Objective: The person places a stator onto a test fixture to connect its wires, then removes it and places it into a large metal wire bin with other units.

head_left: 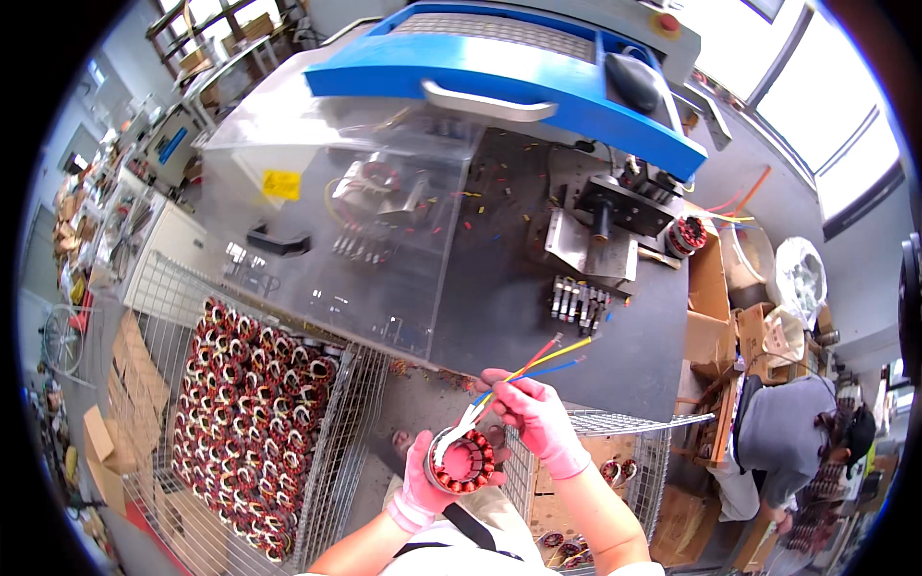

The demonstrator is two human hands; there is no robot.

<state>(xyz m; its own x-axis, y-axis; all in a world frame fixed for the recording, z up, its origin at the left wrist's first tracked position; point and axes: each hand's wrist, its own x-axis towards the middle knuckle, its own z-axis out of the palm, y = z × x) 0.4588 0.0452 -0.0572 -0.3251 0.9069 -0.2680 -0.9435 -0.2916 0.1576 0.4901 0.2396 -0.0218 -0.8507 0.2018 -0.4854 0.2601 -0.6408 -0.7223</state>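
Stator [448, 474], one, in left fingers [498, 455]; three wires [552, 358], right fingers [514, 396]

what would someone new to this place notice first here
Probably the bright blue tray with its white handle, at the top of the view. Next might come the wire basket at lower left, packed with wound rings. At lower centre, the pink-gloved left hand holds one wire-wound ring while the right hand pinches its red, yellow and blue leads.
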